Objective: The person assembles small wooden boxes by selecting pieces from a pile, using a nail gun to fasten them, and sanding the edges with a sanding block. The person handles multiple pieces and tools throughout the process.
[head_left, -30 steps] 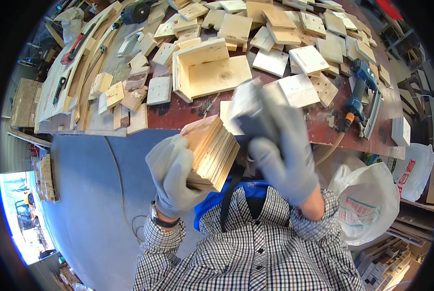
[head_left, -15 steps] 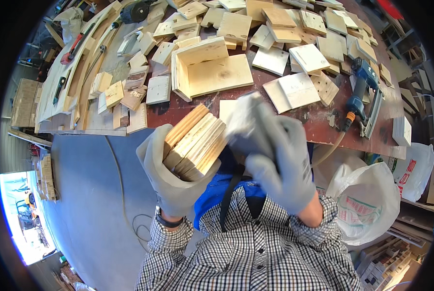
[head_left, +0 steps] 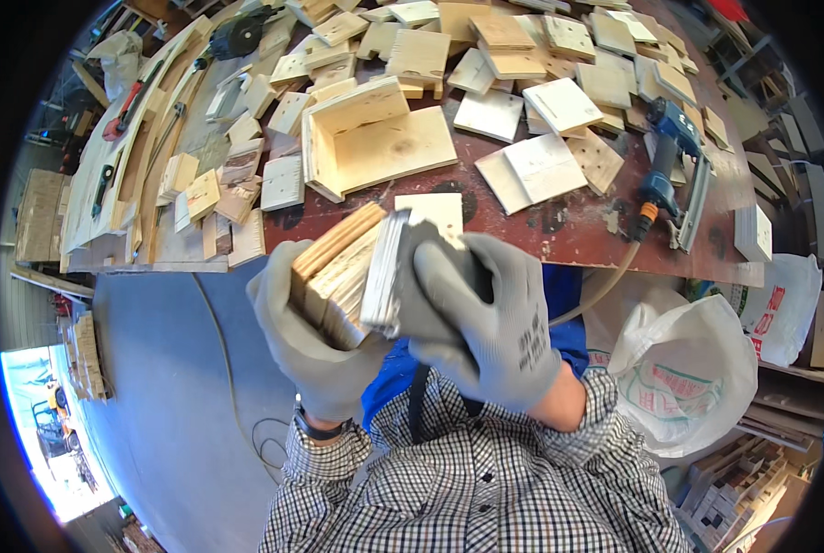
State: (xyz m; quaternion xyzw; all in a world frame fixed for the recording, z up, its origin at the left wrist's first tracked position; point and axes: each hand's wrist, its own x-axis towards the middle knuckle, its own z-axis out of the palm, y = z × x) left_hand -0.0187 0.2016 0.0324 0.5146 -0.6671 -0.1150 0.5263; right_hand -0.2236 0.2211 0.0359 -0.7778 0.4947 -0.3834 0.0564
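Note:
Both of my hands wear grey gloves, in front of the table's near edge. My left hand (head_left: 324, 373) is wrapped round a stack of small wooden boards (head_left: 342, 273), their layered edges facing up. In my right hand (head_left: 504, 323) is a block with a pale layered edge and dark grey covering (head_left: 386, 276), which looks like a sanding block. It lies against the right part of the stack and hides some of it. Just beyond my hands, a pale wooden board (head_left: 435, 211) lies on the dark red table (head_left: 357, 214).
An L-shaped wooden piece (head_left: 394, 147) stands on the table, with many loose boards behind it. To the right lies a blue air nailer (head_left: 663, 170) with a hose (head_left: 606, 293). A white sack (head_left: 679, 392) stands below on the right. A cable (head_left: 218, 336) crosses the floor.
My right hand has brought the block left and down onto the stack; before, it was raised and apart from it. My left hand keeps its hold. The whole view has shifted slightly.

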